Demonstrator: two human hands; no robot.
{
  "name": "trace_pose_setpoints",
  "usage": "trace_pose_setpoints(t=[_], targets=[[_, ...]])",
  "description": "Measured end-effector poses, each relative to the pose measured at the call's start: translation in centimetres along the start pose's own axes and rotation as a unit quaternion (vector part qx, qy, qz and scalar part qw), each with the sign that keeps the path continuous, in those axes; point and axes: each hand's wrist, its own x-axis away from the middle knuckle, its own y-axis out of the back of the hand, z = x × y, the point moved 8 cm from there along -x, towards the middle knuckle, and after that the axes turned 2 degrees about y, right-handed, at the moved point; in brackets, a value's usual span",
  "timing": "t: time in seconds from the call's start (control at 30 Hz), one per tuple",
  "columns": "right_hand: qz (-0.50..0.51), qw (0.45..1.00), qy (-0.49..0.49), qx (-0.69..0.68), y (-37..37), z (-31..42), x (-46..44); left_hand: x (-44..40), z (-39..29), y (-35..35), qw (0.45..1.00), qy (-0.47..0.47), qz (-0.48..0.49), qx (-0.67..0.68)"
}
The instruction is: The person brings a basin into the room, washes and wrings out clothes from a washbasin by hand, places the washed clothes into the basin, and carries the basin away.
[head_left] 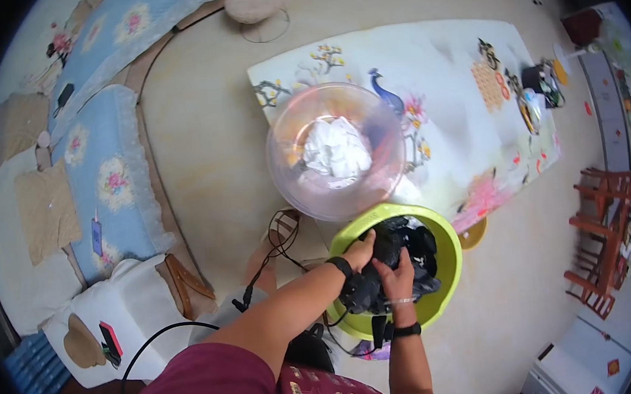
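A lime-green basin (452, 260) stands in front of me, close to the table edge. Crumpled, shiny black material that looks like a plastic bag (388, 242) fills much of it. My left hand (360, 252) reaches in from the left with its fingers curled on the black bag. Just to the right, my right hand (397, 274) pinches the same bag between thumb and fingers. What lies beneath the black folds is hidden. Beyond the green basin, a clear plastic basin (291, 176) rests on the table, with a crumpled white bundle (338, 151) inside.
The table (454, 62) has a peacock and flower print, with small items at its far right end. Blue floral sofas (110, 152) line the left and back. A round stool (255, 1) stands behind. Black cables (265, 262) hang by my left arm. Wooden chairs (600, 230) stand right.
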Motion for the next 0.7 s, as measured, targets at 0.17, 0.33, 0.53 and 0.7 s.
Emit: trace_pose_setpoints(t=[0.17, 0.33, 0.53, 0.7], targets=[[-0.095, 0.975, -0.065, -0.192, 2.4, 3.3, 5.8, -3.3, 0.4, -2.0, 0.991, -0.078, 0.015, 0.108], [-0.16, 0.977, -0.048, -0.135, 2.3, -1.5, 3.0, -4.7, 1.0, -3.7, 0.972, -0.157, 0.174, 0.013], [-0.211, 0.968, -0.004, 0.137, 3.8, -8.7, -1.5, -0.3, 0.6, -2.1, 0.99, -0.049, 0.079, 0.104], [-0.164, 0.929, 0.113, 0.313, 0.3, -3.3, -1.8, 0.1, 1.1, -0.2, 0.996, -0.013, 0.07, 0.057]])
